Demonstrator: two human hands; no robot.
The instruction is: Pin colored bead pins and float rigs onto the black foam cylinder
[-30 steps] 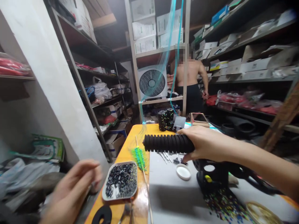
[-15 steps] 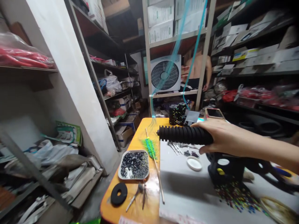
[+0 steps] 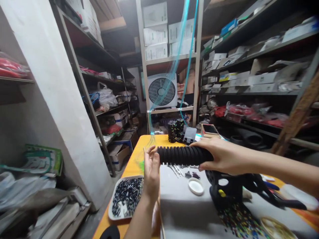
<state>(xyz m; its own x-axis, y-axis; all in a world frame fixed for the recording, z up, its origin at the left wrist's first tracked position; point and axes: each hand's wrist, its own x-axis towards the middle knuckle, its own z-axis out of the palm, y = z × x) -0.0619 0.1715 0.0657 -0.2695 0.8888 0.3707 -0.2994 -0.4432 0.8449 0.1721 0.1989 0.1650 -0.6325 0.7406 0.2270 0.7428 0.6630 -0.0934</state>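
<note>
A long row of black discs (image 3: 181,156), packed side by side like a ribbed roll, lies level above the white board. My right hand (image 3: 214,156) is wrapped over its right end, thumb underneath. At the left end my left hand (image 3: 151,166) is closed about the tip, which its fingers hide. Beneath my right hand stands a black device with a crank handle (image 3: 286,202). Many small coloured beads (image 3: 241,219) lie spread at its foot. A white tray of dark tube beads (image 3: 128,192) sits left of my left forearm.
A white lid (image 3: 195,186) and several thin metal tools (image 3: 176,170) lie on the white board (image 3: 189,215). Black spools (image 3: 172,131) and a phone on a box (image 3: 209,129) stand farther back. Shelves, a fan (image 3: 162,91) and hanging turquoise strands (image 3: 171,69) lie beyond; a person is partly visible there.
My left hand has come into view and taken hold of the left end of the disc row. My right hand keeps its grip. The whole view has shifted to the right.
</note>
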